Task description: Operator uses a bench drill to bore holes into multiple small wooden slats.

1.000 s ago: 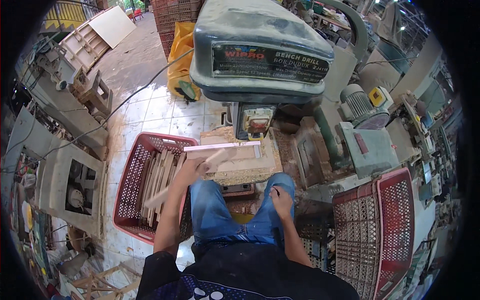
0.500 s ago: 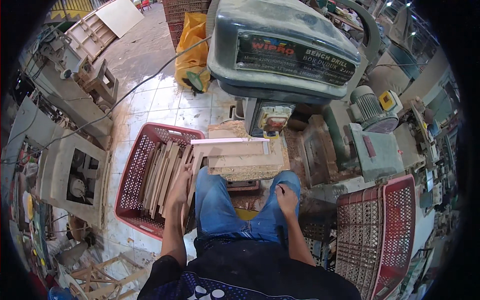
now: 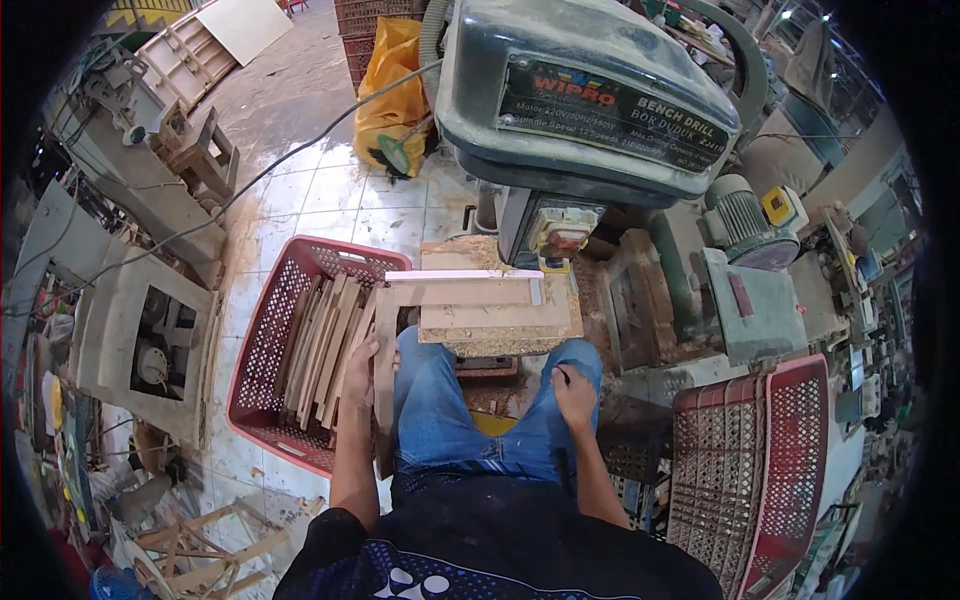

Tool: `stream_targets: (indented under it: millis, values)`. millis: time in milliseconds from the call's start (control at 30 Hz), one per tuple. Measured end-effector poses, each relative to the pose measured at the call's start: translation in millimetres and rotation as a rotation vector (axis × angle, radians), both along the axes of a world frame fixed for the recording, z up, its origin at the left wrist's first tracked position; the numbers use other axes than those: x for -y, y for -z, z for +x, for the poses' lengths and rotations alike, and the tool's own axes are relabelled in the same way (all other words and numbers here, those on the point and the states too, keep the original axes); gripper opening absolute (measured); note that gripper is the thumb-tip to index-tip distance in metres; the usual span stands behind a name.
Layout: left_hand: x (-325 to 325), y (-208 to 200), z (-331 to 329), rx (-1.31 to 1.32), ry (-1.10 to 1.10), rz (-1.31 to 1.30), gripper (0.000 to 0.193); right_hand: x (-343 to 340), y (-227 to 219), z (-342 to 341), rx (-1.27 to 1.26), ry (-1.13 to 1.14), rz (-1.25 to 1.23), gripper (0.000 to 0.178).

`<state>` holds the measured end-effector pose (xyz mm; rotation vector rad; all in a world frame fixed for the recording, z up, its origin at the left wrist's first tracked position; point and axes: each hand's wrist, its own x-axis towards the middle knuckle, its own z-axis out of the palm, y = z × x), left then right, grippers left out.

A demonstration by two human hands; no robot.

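My left hand [image 3: 362, 372] is closed around a long, flat wooden strip [image 3: 384, 400] beside my left knee. The strip's far end meets a wooden piece [image 3: 460, 292] lying across the drill table; I cannot tell whether the two are joined. A pale straight fence [image 3: 455, 275] runs along that piece's far edge. Both lie against a board on the sawdust-covered table [image 3: 500, 345], under the dusty dark bench drill [image 3: 590, 100]. On my right thigh rests my right hand [image 3: 574, 396], fingers curled, with something small and dark at them that I cannot make out.
A red plastic crate [image 3: 258, 350] of wooden strips [image 3: 325, 350] stands at my left. Red crates [image 3: 770, 470] are at my right, with a grey motor [image 3: 738, 210] beyond. A black cable [image 3: 290, 165] crosses the upper left, near a yellow sack [image 3: 385, 100].
My left hand has shifted slightly nearer to me along the wooden strip, which now shows more plainly beside it. My right hand stays on the thigh. The whole view has shifted slightly.
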<state>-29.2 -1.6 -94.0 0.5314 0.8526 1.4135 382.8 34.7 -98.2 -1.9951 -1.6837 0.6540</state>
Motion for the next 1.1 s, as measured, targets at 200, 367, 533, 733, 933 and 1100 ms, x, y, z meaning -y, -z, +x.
stream_targets:
  millis: [200, 367, 533, 733, 933, 1100]
  values:
    - [-3, -45, 3, -0.122, -0.048, -0.115, 0.047, 0, -9, -3, 0.044, -0.023, 0.022, 0.035]
    - [-30, -60, -16, -0.103, -0.188, -0.056, 0.045, 1, 1, -2, 0.028, -0.002, 0.032, 0.034]
    - [-52, -106, -25, 0.145, -0.261, 0.112, 0.042, 1, -2, -4, 0.061, 0.017, 0.02, 0.034]
    - [-62, -103, -23, 0.416, -0.369, 0.266, 0.043, 1, 2, -1, 0.05, 0.021, 0.036, 0.033]
    - [-64, -75, -15, 0.482, -0.42, 0.286, 0.041, 4, -9, -7, -0.035, -0.062, 0.022, 0.032]
    - [-56, -102, 21, 0.507, -0.254, 0.265, 0.046, 3, -8, -4, -0.043, -0.123, 0.064, 0.029]
